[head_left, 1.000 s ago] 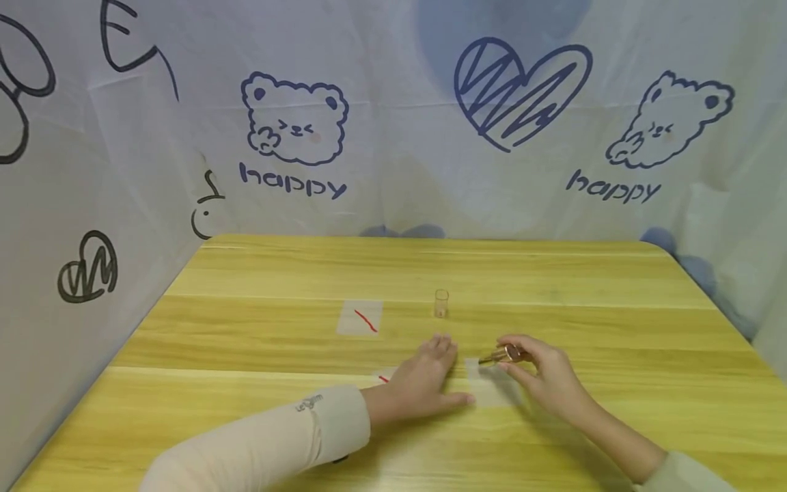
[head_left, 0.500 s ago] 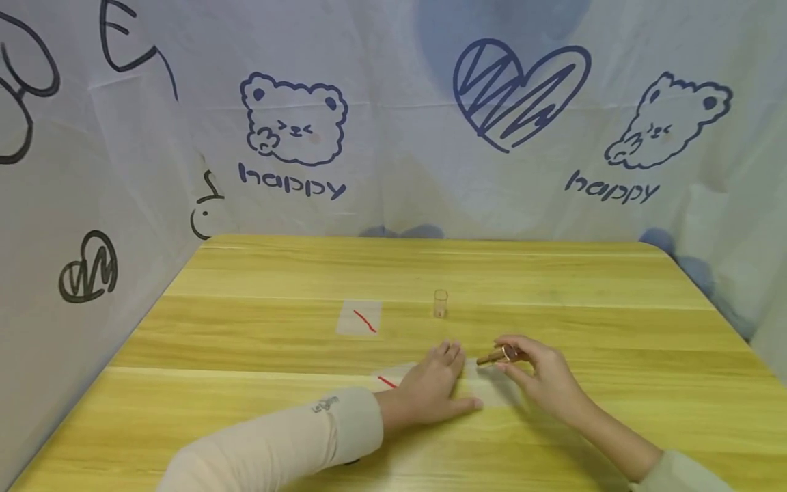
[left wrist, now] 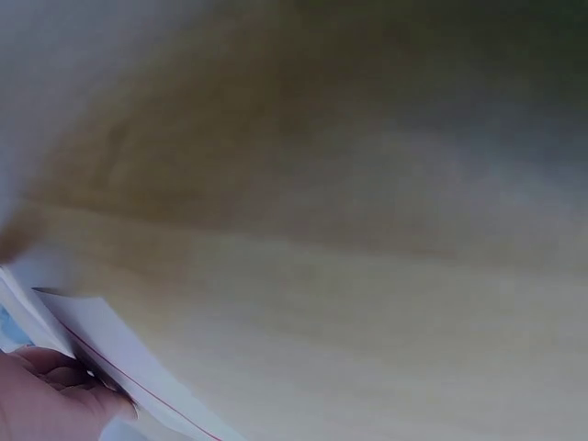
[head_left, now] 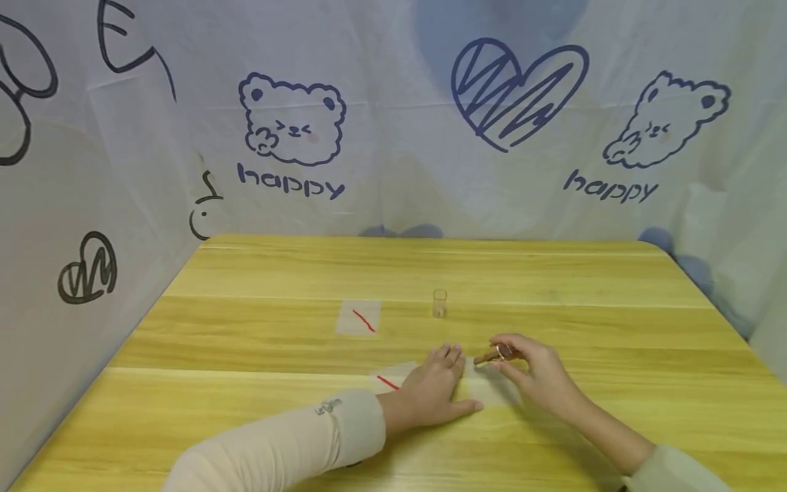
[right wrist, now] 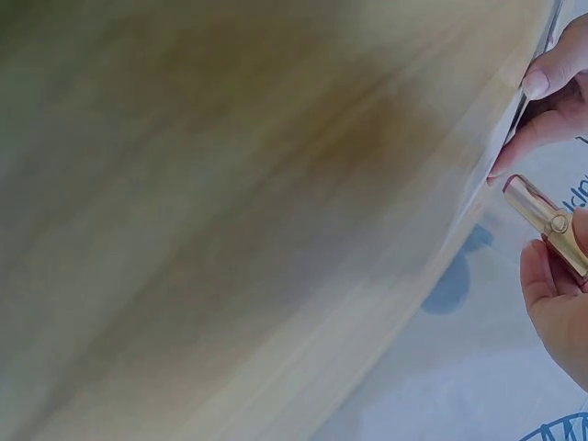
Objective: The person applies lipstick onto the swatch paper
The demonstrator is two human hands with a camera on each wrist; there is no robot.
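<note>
My right hand (head_left: pixel 544 376) pinches a lipstick (head_left: pixel 496 353) between thumb and fingers. Its gold tube and dark red tip show in the right wrist view, where the lipstick (right wrist: pixel 549 219) points toward the other hand. In the head view the tip hangs over the upper left part of a pale paper square (head_left: pixel 494 393). Fingers spread and thumb out to the side, my left hand (head_left: pixel 433 391) rests flat along that square's left edge. It also partly covers another paper piece (head_left: pixel 391 372) with a red stroke, seen beside the fingers in the left wrist view.
A small clear cap (head_left: pixel 439 305) stands upright beyond my left fingertips. Farther left lies a third paper square (head_left: pixel 346 322) bearing a red diagonal line. The wood-grain table (head_left: pixel 246 273) ends at the back against a white cloth (head_left: pixel 406 171) with drawings.
My left hand has slid a little to the right, uncovering more of the paper with the red stroke. My right hand and the lipstick have shifted slightly left.
</note>
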